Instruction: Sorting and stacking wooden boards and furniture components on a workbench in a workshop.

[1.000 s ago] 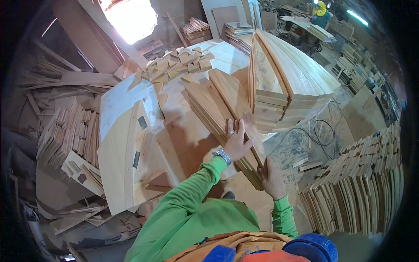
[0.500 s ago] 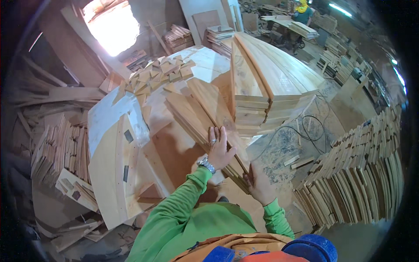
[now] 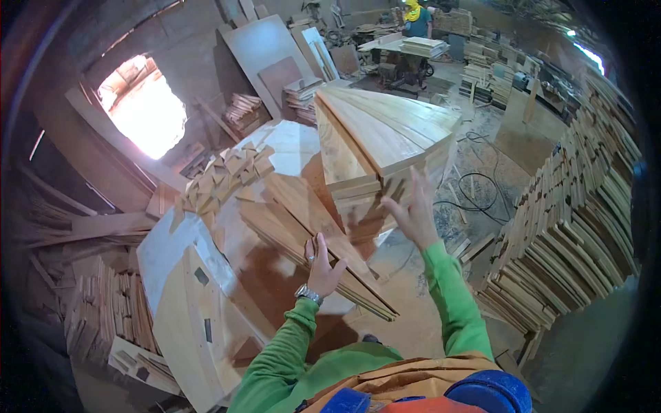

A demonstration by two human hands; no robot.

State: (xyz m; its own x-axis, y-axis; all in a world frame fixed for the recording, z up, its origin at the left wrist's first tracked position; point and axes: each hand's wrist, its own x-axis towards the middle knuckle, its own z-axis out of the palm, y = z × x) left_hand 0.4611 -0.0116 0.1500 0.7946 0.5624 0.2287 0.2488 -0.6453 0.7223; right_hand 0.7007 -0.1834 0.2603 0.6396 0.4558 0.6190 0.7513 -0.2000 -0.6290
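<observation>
Blocks of wood (image 3: 234, 165) are heaped on the table (image 3: 295, 146), then you've got long tapered boards (image 3: 289, 234) across the middle. Left hand (image 3: 323, 270) rests on those, fingers fairly straight, thumb out, can't tell if it's gripping. Next, a big panel stack (image 3: 392, 134), with the right hand (image 3: 414, 215) by it, empty, fingers spread wide.

Woodworking workshop, upright stacked boards (image 3: 558, 241), heaped wooden blocks (image 3: 234, 167) (mostly wedge-shaped), dusty floor (image 3: 476, 161)
</observation>
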